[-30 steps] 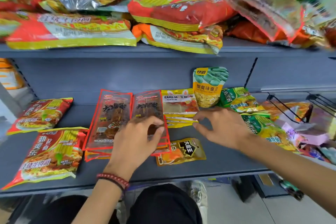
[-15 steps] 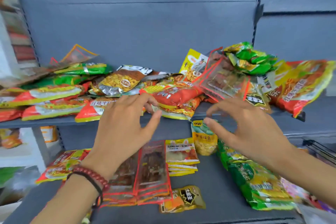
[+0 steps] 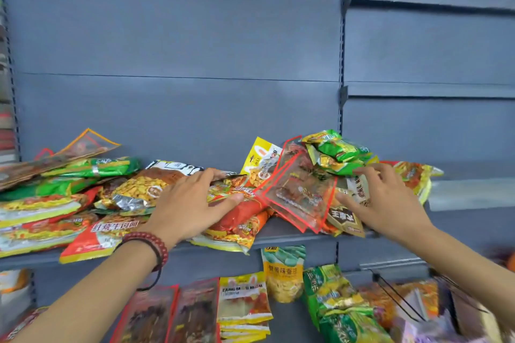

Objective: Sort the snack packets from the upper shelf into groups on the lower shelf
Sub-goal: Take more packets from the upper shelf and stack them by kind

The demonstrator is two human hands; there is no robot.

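Below the red-edged clear packet [image 3: 301, 192], sorted groups lie side by side on the lower shelf [image 3: 289, 326], like with like. My hands are both open: the left hand [image 3: 189, 203] lies flat on the pile just left of that packet, and the right hand [image 3: 387, 198] spreads empty just right of it, probably choosing. The packet lies tilted on the upper shelf [image 3: 306, 239], its long axis slanting back to front and a corner pointing at me.

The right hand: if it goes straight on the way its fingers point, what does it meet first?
Most likely the green packets just ahead; the fingertips of the right hand look almost on them, though depth is unclear.
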